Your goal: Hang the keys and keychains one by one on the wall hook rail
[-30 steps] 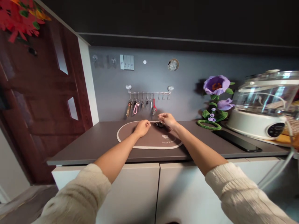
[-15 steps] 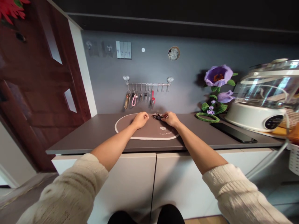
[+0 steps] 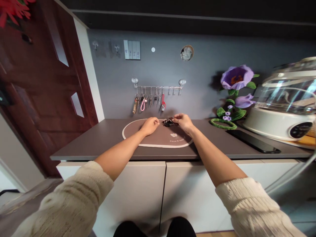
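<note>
Rear wall: plain matt grey surface (image 3: 158,69), fitted with a pale four-part rectangular switch plate (image 3: 132,50), a small round white disc (image 3: 153,49) and, to the right, a round rimmed opening (image 3: 187,53) filled with whitish material. Overhead: dark flat-faced shelf or cabinet (image 3: 172,13). Below: dark grey-brown flat countertop (image 3: 98,140) above smooth white cabinet doors (image 3: 133,194), crossed by a soft diagonal shadow (image 3: 183,187). Left: reddish-brown panelled door (image 3: 41,89), white upright frame (image 3: 89,69) adjoining. Floor: narrow wood-toned strip (image 3: 218,234) visible.

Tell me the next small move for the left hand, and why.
Probably ease the left hand over to steady the bunch of keys on the oval mat: the right hand seems to pinch one end, while the left sits nearby, not touching it.
</note>
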The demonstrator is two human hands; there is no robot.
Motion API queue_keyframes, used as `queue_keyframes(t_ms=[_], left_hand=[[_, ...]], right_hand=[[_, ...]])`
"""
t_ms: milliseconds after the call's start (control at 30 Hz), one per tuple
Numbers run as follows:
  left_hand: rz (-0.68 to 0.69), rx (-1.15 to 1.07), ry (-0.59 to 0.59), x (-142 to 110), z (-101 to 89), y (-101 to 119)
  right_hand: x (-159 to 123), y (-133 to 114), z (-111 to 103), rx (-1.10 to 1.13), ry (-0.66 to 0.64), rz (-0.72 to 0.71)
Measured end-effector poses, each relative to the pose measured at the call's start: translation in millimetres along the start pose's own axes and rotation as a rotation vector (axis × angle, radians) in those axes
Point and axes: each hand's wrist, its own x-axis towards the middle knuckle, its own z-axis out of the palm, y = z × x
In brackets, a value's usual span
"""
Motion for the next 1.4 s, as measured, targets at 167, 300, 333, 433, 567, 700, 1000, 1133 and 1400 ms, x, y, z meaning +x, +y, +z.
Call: queue_keyframes(t_ms=[167, 300, 333, 433, 567, 700, 1000, 1133, 1400], left_hand=[[0.036, 0.014, 0.002, 0, 0.5, 1], [0.055, 0.033, 0.013, -1, 0.4, 5], [0.058, 0.037, 0.018, -1, 0.4, 6], [0.072, 0.038, 0.033, -2, 0.3, 8], [0.088, 0.003, 0.046, -1, 0.7, 8], [0.081, -0.070, 0.049, 0, 2.2, 8], [0.143, -0.127, 0.003, -2, -1.5, 15], [0.095, -0.162, 0.059, -1, -3.3, 15], [-0.075, -0.439, 0.173, 5, -5.7, 9]], right_hand=[[-7, -12, 4, 0.261, -0.028, 0.041], [-13, -21, 6, 0.363, -0.065, 0.068], [-14, -23, 7, 0.386, -0.075, 0.072], [-16, -27, 7, 0.442, -0.100, 0.065], [-18, -29, 6, 0.479, -0.144, 0.036], [-20, -30, 5, 0.557, -0.223, 0.021], [-21, -29, 9, 0.624, -0.304, -0.015], [-18, -28, 7, 0.645, -0.247, -0.027], [-11, -24, 4, 0.658, -0.088, 0.020]])
